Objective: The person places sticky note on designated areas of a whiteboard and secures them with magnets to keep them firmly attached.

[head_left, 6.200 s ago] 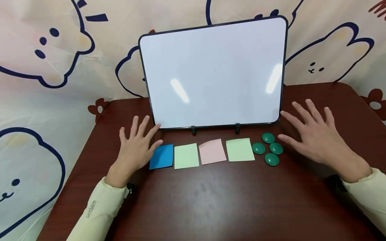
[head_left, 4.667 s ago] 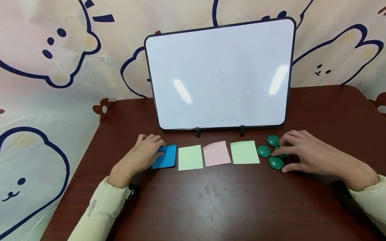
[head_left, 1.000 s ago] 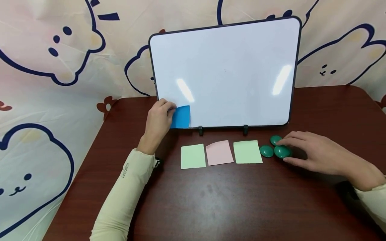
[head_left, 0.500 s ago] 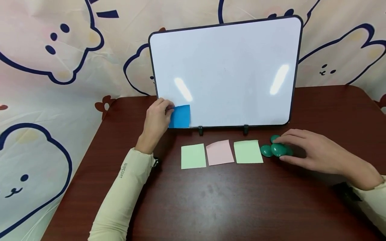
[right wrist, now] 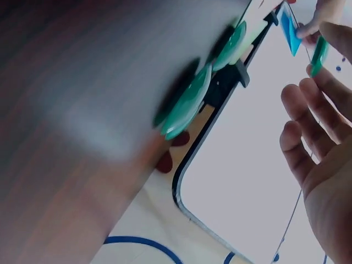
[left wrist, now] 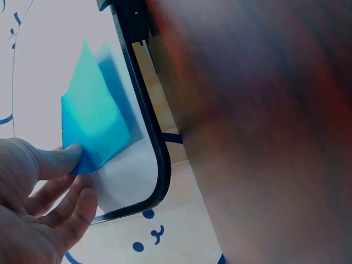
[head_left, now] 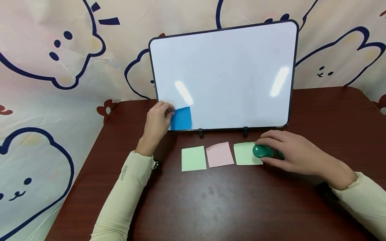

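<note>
A bench (head_left: pixel 211 207) bears a standing whiteboard (head_left: pixel 223 77). Left hand (head_left: pixel 155 125) and right hand (head_left: pixel 301 154) both pinch. The left has the blue note (head_left: pixel 182 118) at the board's lower left corner, seemingly not fastened yet; a pink note (head_left: pixel 220 155) and pale green notes (head_left: pixel 194 159) lie unplaced. The right has a green disc (head_left: pixel 258 151); no disc is on the board.

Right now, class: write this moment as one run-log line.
left hand: pinches blue note in front of whiteboard; right hand: holds green disc; table: pink note between green notes
</note>
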### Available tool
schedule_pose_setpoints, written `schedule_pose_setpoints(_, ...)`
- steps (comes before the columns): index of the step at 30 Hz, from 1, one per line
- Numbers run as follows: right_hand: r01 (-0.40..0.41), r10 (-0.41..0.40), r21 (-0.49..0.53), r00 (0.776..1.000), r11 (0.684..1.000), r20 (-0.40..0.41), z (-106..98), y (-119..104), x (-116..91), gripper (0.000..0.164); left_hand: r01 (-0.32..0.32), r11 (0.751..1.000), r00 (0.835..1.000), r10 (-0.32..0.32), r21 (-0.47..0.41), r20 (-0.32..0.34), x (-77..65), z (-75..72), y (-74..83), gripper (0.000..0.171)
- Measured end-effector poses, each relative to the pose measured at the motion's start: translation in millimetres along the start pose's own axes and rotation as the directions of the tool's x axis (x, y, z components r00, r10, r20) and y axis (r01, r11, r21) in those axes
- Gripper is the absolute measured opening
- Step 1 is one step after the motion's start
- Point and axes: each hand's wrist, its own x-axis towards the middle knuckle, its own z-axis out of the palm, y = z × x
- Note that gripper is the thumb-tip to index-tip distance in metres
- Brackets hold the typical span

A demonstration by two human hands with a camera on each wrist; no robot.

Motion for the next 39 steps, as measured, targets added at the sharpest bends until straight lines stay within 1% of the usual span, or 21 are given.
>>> schedule_pose_setpoints(3,0.022,-0.022,-0.003,0.999,1.000,-0.028,3.9,-3.1,5.3,0.051,0.004,1.000,1.000,-0.004,-0.007,-0.002,-0.2,0.3,-0.7,0.016)
schedule_pose_setpoints(7,0.016,-0.016,0.011,0.999,1.000,-0.048,7.3,-6.1,10.3,0.050,0.007,1.000,1.000,-0.007,-0.011,0.010,-0.1,1.5,-0.9,0.017)
schedule_pose_setpoints(10,0.015,-0.015,0.007,0.999,1.000,-0.050,8.8,-7.6,13.2,0.050,0.016,1.000,1.000,-0.016,-0.014,0.021,-0.4,2.6,-0.7,0.017)
schedule_pose_setpoints(17,0.026,-0.027,-0.027,0.999,0.999,-0.040,10.4,-6.8,17.6,0.047,0.012,1.000,1.000,-0.012,-0.005,0.013,-0.6,2.4,-0.1,0.018)
schedule_pose_setpoints(24,0.057,-0.057,-0.009,0.997,0.998,-0.047,11.7,-9.4,19.4,0.047,-0.005,1.000,1.000,0.005,0.005,0.015,0.2,2.6,2.1,0.019)
schedule_pose_setpoints(32,0.043,-0.043,-0.004,0.998,0.999,-0.044,12.6,-11.2,22.4,0.046,0.007,1.000,1.000,-0.007,0.017,0.029,0.2,2.5,3.1,0.021)
schedule_pose_setpoints(39,0.078,-0.079,-0.012,0.993,0.997,-0.087,15.5,-11.7,25.4,0.045,-0.016,1.000,1.000,0.016,0.021,0.023,1.5,1.9,2.0,0.019)
